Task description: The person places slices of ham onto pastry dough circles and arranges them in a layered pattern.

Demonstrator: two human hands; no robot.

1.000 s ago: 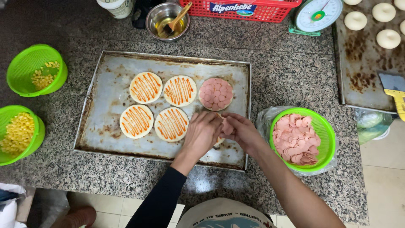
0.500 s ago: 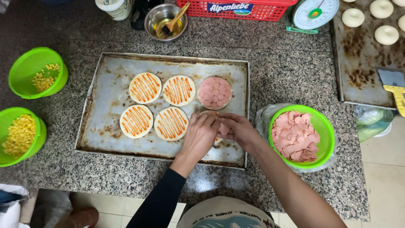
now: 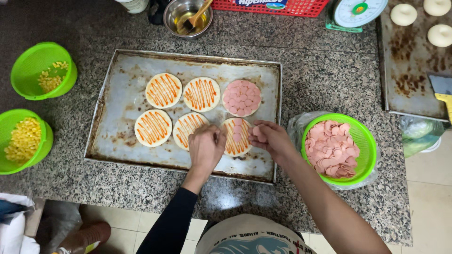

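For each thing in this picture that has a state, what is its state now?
Round dough base under the hands: sauced, partly covered with pink sausage slices.
Top-right round base: fully covered with slices.
Other four round bases: sauce stripes only.
Green sausage basket: well filled.
Left hand: on the base.
Right hand: holding slices.

At the top edge of the worktop (image 3: 329, 80), right of centre, a red plastic crate (image 3: 278, 6) bears a rectangular blue label with white lettering (image 3: 262, 2) on its near wall, cut off by the frame. Just right of it, the round white dial of a kitchen scale (image 3: 360, 11) shows a ring of fine black graduations, a green centre cap with an orange dot, and a green casing below. Beneath the green bowl of pink sausage slices at right lies a crumpled clear plastic bag (image 3: 297, 126), unprinted.
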